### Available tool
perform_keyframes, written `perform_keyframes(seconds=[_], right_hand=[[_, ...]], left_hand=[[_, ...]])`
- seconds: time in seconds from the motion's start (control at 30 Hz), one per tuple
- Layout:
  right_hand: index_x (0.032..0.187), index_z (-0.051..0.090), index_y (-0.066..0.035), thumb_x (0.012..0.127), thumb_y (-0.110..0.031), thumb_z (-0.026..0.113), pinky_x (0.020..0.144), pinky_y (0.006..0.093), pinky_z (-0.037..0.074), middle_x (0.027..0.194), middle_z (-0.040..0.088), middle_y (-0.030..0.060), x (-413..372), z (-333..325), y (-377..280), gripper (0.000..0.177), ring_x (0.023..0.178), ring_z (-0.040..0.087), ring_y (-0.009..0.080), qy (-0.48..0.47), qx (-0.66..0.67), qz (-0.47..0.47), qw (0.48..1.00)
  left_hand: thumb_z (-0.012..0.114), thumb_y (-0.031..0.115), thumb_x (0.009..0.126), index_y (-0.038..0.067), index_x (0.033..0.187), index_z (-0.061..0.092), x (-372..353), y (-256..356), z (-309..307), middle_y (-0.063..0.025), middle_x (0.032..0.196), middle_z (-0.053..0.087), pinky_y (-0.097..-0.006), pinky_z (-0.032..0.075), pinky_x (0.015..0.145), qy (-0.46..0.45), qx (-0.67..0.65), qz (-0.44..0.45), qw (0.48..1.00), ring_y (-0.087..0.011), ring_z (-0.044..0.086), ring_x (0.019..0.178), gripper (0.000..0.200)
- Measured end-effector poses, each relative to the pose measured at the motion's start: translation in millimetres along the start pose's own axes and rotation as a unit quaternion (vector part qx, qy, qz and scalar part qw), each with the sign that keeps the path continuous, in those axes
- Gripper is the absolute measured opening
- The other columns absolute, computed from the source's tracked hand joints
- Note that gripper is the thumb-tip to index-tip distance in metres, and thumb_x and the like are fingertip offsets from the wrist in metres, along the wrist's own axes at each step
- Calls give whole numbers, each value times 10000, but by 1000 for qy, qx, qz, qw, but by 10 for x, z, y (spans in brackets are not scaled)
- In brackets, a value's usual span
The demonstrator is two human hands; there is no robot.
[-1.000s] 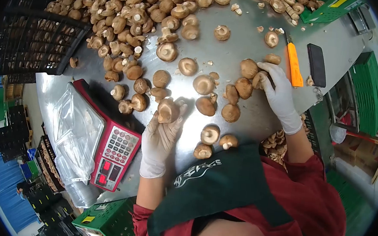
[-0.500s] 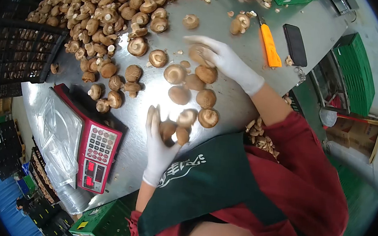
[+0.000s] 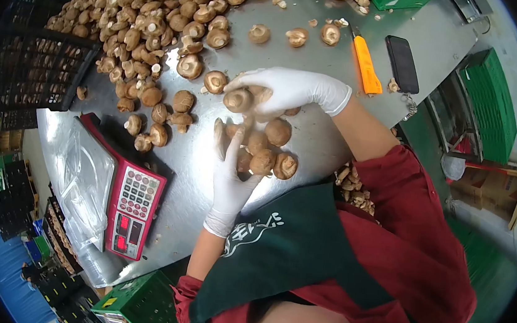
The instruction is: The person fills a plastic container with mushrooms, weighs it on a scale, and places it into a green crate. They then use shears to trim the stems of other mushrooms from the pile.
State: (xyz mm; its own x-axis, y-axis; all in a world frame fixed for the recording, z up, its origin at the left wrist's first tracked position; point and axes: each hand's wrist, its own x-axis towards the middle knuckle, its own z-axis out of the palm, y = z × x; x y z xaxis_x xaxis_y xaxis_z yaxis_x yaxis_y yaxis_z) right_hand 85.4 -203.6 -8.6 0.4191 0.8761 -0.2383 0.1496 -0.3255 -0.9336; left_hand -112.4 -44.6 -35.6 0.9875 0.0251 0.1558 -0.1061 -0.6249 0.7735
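My right hand [image 3: 296,91], in a white glove, curls over a brown shiitake mushroom [image 3: 237,101] in the middle of the metal table. A second mushroom shows blurred under its fingers. My left hand [image 3: 231,182], also gloved, rests nearer my apron with its fingers stretched and apart. It lies against the left side of a small cluster of mushrooms, beside a round brown cap [image 3: 263,161]. Another cap [image 3: 278,131] and an upturned mushroom [image 3: 285,166] sit at the cluster's right. My hands partly hide several of these mushrooms.
A large mushroom heap [image 3: 141,19] covers the far left of the table, beside a black crate [image 3: 37,71]. A red scale [image 3: 137,196] carries clear plastic bags [image 3: 79,181]. An orange-handled knife [image 3: 367,66] and a phone [image 3: 403,64] lie at the right.
My right hand has moved left and toward me with a mushroom. My left hand has shifted right and away from me. The mushrooms between them are closer together; another now lies near the knife.
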Motion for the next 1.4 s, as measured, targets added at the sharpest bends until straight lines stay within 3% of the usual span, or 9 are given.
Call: perform_keyframes(seconds=[0.13,0.4,0.67,0.73,0.9,0.97,1.03,1.1,1.4], right_hand=[[1276,631,-92,886,-176,617,901,312,497,1043,724,105,213,-39,239,399,967,661,203,66,-5,-136,989],[1051,709,-16,885,-134,630,899,310,489,1081,690,91,-588,-99,439,218,1021,630,204,62,-38,-113,991],[1086,693,-54,909,-249,642,837,295,510,1000,709,87,-2618,58,358,268,920,657,190,219,-78,88,969],[1089,711,-71,908,-278,640,835,281,513,998,721,100,-3069,178,349,283,912,662,177,228,-52,133,963],[1066,708,-63,853,-272,675,902,379,506,1030,698,147,-3578,581,1022,301,1015,645,307,278,-106,332,895],[996,675,-47,772,-377,678,763,465,537,887,673,189,-3129,698,1410,398,846,657,381,206,-227,465,831],[1031,709,-39,814,-346,615,807,437,556,950,703,201,-2525,895,1974,388,911,688,348,176,-185,473,843],[1231,650,-143,825,-457,607,1073,503,385,1364,544,131,-2165,1245,2425,515,1316,469,288,179,-213,453,847],[1206,608,-173,824,-386,648,827,469,475,1100,625,86,-3109,1702,2644,439,1066,594,285,282,-288,454,795]], left_hand=[[866,93,642,83,1462,401,177,-19,31,-242,1565,219,-448,326,1139,24,3,-6,1000,-388,306,1424,943],[854,68,646,67,1431,441,181,370,504,-275,1560,180,-466,309,1142,-75,-69,46,994,-416,249,1447,887],[819,52,675,36,1448,384,225,1019,1306,-213,1542,244,-433,322,1147,-420,-277,44,863,-339,384,1375,887],[794,65,713,47,1454,376,214,1173,1426,-199,1551,256,-409,333,1141,-448,-218,176,849,-336,422,1355,851],[707,-7,774,29,1336,517,372,1060,1137,-192,1356,526,-413,420,1060,-428,-190,185,864,-357,509,1271,594],[662,-56,775,6,1275,560,385,971,970,-189,1273,594,-401,457,1014,-400,-184,123,889,-347,566,1204,515],[633,-89,767,-6,1249,572,334,868,836,-194,1248,607,-382,487,972,-385,-167,72,905,-339,603,1151,493],[593,-125,769,-12,1226,583,301,785,767,-198,1233,615,-371,484,974,-365,-142,91,915,-333,609,1146,471],[490,-75,876,-40,1248,567,283,722,453,-144,1188,647,-331,469,967,-277,-140,-45,949,-223,606,1112,382]])
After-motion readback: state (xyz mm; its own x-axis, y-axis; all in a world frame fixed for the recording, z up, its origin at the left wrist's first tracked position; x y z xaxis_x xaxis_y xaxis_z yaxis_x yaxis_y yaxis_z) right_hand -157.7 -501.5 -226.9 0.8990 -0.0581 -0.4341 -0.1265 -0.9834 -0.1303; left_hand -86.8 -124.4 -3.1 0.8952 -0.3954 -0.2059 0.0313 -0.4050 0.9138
